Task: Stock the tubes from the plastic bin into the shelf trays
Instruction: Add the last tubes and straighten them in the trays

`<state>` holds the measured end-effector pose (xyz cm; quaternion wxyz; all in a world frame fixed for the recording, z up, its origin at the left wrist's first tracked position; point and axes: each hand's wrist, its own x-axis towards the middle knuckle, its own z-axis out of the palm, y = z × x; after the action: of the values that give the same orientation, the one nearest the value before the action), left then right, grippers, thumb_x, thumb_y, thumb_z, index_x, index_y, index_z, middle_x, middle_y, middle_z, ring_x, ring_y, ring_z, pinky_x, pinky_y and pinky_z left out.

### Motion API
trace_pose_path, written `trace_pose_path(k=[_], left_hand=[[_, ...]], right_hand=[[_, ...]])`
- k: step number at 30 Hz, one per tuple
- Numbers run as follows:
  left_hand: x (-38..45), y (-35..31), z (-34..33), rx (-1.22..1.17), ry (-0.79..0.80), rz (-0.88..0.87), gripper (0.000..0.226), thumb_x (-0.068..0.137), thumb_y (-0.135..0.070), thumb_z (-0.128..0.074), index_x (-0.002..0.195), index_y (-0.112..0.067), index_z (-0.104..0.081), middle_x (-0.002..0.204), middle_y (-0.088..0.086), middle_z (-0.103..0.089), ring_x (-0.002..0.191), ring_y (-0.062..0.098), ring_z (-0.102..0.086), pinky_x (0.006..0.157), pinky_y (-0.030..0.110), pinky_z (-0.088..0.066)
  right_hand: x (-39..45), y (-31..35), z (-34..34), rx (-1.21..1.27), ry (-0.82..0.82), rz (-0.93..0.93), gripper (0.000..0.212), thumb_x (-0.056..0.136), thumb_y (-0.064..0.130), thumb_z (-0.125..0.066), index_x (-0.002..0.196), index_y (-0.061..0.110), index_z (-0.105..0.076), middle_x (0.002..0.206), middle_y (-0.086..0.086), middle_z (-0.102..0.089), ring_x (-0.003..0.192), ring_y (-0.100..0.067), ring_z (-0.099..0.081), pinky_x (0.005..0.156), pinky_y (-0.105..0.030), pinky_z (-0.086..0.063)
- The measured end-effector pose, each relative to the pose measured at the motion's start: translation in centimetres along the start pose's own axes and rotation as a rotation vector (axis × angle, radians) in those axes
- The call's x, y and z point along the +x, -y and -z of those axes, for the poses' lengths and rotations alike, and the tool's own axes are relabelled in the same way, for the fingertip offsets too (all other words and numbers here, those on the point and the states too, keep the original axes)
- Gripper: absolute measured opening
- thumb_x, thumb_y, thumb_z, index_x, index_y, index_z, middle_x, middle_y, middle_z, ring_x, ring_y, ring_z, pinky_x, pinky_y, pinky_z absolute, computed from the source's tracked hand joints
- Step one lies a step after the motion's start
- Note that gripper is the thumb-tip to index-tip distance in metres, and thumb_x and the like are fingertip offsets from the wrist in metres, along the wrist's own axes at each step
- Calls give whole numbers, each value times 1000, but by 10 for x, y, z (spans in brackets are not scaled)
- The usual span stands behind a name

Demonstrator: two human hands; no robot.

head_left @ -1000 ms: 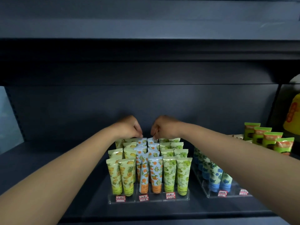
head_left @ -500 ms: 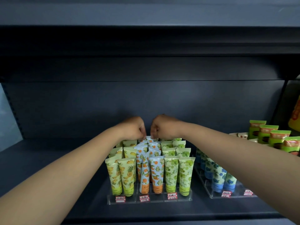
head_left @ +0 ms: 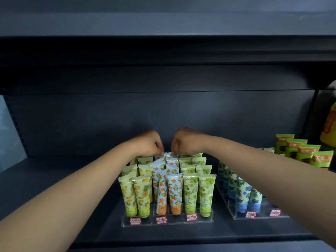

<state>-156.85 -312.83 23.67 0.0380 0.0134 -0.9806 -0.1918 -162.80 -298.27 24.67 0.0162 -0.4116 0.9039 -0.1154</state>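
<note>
A clear acrylic shelf tray (head_left: 167, 221) holds several upright tubes in rows: yellow pineapple tubes (head_left: 135, 195) on the left, blue-and-orange tubes (head_left: 174, 193) in the middle, green grape tubes (head_left: 199, 193) on the right. Both of my arms reach to the tray's back row. My left hand (head_left: 149, 143) and my right hand (head_left: 185, 140) have curled fingers that pinch the top edge of a blue-and-orange tube (head_left: 168, 155) at the rear of the middle rows. One front orange tube (head_left: 161, 195) leans to the side. The plastic bin is out of view.
A second clear tray (head_left: 261, 215) of blue floral tubes (head_left: 241, 193) stands to the right. Green-topped packs (head_left: 298, 150) sit at the far right, beside a yellow item (head_left: 330, 128). The dark shelf floor (head_left: 54, 179) stretches left of the tray, with a shelf overhead.
Both hands stay together at the back row and have dropped slightly onto the rear middle tube. The camera view has shifted a little.
</note>
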Motion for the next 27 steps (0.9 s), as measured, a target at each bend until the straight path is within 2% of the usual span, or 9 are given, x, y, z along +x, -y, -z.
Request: trace_pose_path(k=[2, 5, 8, 11, 13, 16, 21, 27], left_hand=[[-4, -2, 3, -15, -19, -6, 10, 82, -15, -68, 88, -14, -76, 70, -15, -63, 73, 6, -59, 65, 20, -43], [-12, -4, 9, -40, -52, -20, 8, 81, -18, -70, 84, -15, -76, 71, -15, -65, 71, 3, -60, 62, 16, -44], [-18, -5, 12, -30, -32, -22, 9, 79, -21, -72, 83, -15, -77, 75, -10, -69, 70, 3, -59, 62, 17, -43], [-21, -4, 11, 6, 5, -13, 12, 79, -23, -73, 84, -13, -77, 70, -14, -66, 65, -1, -55, 57, 12, -39], [-22, -4, 10, 10, 31, -5, 12, 79, -23, -73, 84, -13, -77, 71, -14, -66, 68, 0, -57, 61, 13, -41], [-22, -3, 8, 16, 50, 9, 12, 79, -23, -73, 84, -13, -76, 78, -8, -70, 78, 6, -61, 73, 23, -46], [-21, -2, 7, 11, 52, 17, 12, 80, -22, -72, 85, -13, -76, 84, -2, -73, 81, 9, -62, 77, 27, -49], [-20, -3, 5, 11, 57, 32, 11, 81, -20, -70, 84, -11, -76, 79, -3, -69, 70, 5, -58, 66, 22, -44]], right_hand=[[-4, -1, 3, 29, -13, 9, 14, 82, 23, -68, 93, 16, -75, 99, -1, -72, 93, -16, -65, 78, -28, -52], [-11, 0, 7, 81, -24, 44, 11, 82, 23, -69, 90, 17, -75, 98, 1, -73, 93, -14, -65, 84, -29, -53], [-16, 4, 5, 57, 28, 78, 12, 84, 22, -67, 90, 16, -75, 98, 2, -73, 94, -13, -64, 86, -30, -52], [-17, 7, 3, 27, 50, 78, 13, 84, 23, -68, 91, 14, -74, 98, 1, -73, 95, -15, -64, 88, -32, -52], [-17, 9, 2, 14, 53, 77, 13, 84, 21, -68, 92, 13, -74, 99, 1, -72, 96, -14, -64, 86, -29, -51], [-18, 12, 0, 1, 57, 77, 12, 86, 20, -67, 93, 13, -74, 100, 1, -72, 93, -12, -63, 78, -23, -47], [-17, 16, -2, 6, 48, 72, 13, 86, 20, -65, 93, 13, -73, 99, 1, -71, 81, -7, -57, 72, -21, -42], [-17, 19, -6, -36, 2, 86, 14, 86, 19, -64, 95, 12, -73, 100, -2, -71, 87, -13, -63, 76, -25, -49]])
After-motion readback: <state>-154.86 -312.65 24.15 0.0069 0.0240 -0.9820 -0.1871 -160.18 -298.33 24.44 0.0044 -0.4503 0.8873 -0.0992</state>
